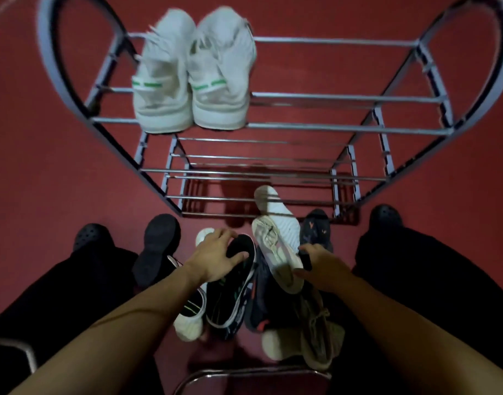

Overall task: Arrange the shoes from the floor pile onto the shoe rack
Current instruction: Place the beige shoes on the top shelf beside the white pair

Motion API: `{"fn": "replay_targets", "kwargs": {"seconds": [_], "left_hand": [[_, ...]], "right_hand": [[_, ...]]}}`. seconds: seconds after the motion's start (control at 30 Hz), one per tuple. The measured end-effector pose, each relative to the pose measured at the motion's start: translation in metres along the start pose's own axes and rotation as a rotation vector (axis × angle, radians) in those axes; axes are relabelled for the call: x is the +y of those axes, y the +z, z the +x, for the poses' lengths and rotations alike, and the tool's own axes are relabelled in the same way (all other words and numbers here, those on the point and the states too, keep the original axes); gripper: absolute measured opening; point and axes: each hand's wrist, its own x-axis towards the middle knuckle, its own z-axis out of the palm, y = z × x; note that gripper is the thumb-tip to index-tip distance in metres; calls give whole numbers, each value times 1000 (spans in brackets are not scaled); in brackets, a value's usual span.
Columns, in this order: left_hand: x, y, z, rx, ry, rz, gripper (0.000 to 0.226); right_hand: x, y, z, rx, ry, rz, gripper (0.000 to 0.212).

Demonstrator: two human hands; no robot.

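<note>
Two bare forearms reach down from the bottom edge toward the shoe pile [244,283] on the red floor [45,181]. Left hand [216,256]: fingers curled over the heel end of one black sneaker [230,292] with white sole trim, gripping it. Right hand [321,266]: fingers wrapped on something dark at the heel of one off-white sneaker [275,255]; can't tell exactly what it holds. Pile count, as far as visible: about 8 shoes. 1 black sneaker under left hand, 1 white-toed shoe [189,323] beside it, 1 black shoe [156,246] off to the left, 1 dark shoe with red accents [258,306] in the middle, 1 off-white sneaker, 1 white shoe sole-up [275,206] touching the rack's bottom rail, 1 dark shoe with orange marks [315,229], 1 tan knit shoe [318,332] nearest. Overlap makes the count approximate. Shoe rack [330,125]: metal, 3 tiers visible. Top tier holds 2 white sneakers [193,78] with green stripes, side by side, touching, left of centre. Lower tiers bare. Person's own feet: 2 black clogs [385,216], one each side of the pile.
</note>
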Motion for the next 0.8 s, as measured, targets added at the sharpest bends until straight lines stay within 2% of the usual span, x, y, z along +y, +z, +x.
{"fn": "replay_targets", "kwargs": {"seconds": [0.1,0.2,0.27,0.33,0.43,0.47,0.57,0.7,0.73,0.8], "left_hand": [[1,25,22,-51,-63,-57,69],[3,49,37,-106,-109,-91,70],[6,67,45,-149,-124,-87,70],[12,83,52,-184,-132,-75,70],[22,102,64,-219,-135,-83,70],[24,106,69,-226,-128,-83,70],[27,112,80,-229,-121,-91,69],[23,112,90,-241,-124,-56,66],[22,111,92,-251,-115,-46,65],[19,110,94,-277,-98,-45,64]], "right_hand": [[22,12,16,-85,38,91,55],[51,32,28,-111,150,177,75],[70,48,31,-125,219,231,76],[86,65,33,-153,270,313,63],[99,85,31,-197,293,475,24],[104,94,33,-197,303,528,23],[108,107,34,-240,427,583,48],[112,127,34,-237,582,668,70],[113,132,35,-194,603,694,81],[135,163,46,-114,602,752,117]]}}
